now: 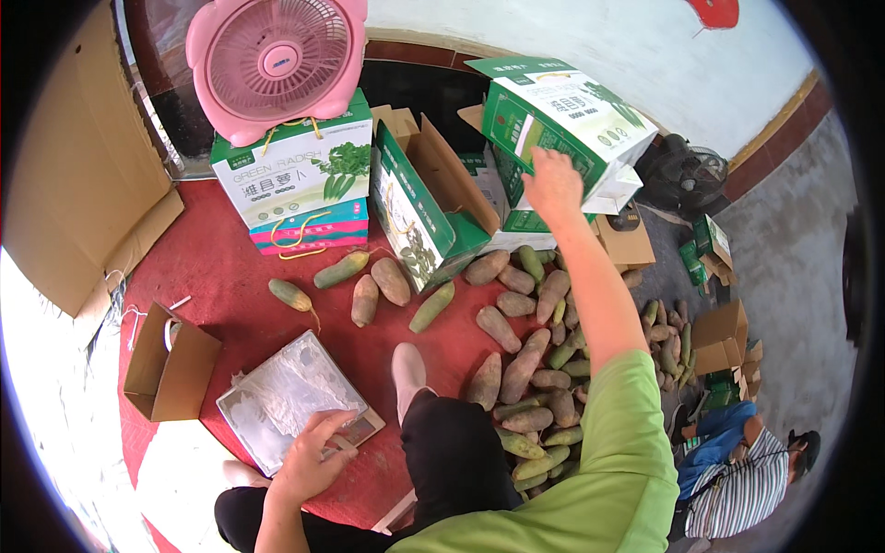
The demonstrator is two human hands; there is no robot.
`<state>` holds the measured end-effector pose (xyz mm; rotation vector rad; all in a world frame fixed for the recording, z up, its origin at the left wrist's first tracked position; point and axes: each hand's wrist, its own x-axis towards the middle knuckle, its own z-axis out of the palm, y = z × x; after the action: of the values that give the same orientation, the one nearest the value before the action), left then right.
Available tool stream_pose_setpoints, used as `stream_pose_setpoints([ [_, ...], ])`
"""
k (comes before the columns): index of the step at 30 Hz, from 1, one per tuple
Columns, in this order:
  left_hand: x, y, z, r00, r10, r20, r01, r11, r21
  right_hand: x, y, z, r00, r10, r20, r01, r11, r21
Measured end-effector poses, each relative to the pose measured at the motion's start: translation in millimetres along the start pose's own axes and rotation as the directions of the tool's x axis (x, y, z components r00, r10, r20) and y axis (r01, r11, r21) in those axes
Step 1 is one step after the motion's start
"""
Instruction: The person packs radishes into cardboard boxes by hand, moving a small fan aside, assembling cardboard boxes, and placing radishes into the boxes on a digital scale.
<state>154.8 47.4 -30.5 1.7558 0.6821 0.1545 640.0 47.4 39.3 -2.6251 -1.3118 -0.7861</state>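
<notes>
My right hand (555, 187) reaches far forward with its fingers bent over the edge of a green-and-white carton (590, 111). That carton sits tilted on top of other cartons, and my fingertips are partly hidden against its side. Low on the left, my left hand (313, 458) hovers over the near edge of a flat scale (286, 396) with a worn, pale top. Its fingers are loosely curled and apart, and I see nothing held in them. Left of the upper carton, an open green carton (433, 198) leans with its flaps up.
A pile of green radishes (530, 369) covers the red mat right of my leg. A pink fan (277, 64) stands on a closed carton (295, 170). Left lies a small open brown box (173, 369). A black fan (684, 175) and a seated person (742, 479) are at right.
</notes>
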Motion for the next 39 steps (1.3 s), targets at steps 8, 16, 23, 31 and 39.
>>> stream_pose_setpoints([
  [8, -5, -3, -10, 1.0, -0.02, -0.003, 0.02, 1.0, 0.015, 73, -39, 80, 0.939, 0.203, 0.279, -0.229, 0.972, 0.061],
  [16, -6, -5, -10, 0.996, -0.086, 0.009, 0.086, 0.996, -0.022, 101, -48, 116, 0.876, 0.423, 0.232, -0.471, 0.855, 0.216],
  [23, -1, 9, -10, 0.999, -0.026, 0.019, 0.024, 0.995, 0.096, 92, -23, 122, 0.836, 0.436, 0.334, -0.533, 0.497, 0.685],
  [31, -30, -1, -9, 1.0, 0.0, -0.014, 0.002, 0.993, 0.12, 56, 11, -38, 0.836, 0.53, 0.143, -0.225, 0.094, 0.97],
  [39, -66, -7, -9, 0.992, 0.01, -0.128, 0.012, 0.985, 0.175, -15, 13, -231, 0.904, 0.414, 0.107, -0.071, -0.102, 0.992],
])
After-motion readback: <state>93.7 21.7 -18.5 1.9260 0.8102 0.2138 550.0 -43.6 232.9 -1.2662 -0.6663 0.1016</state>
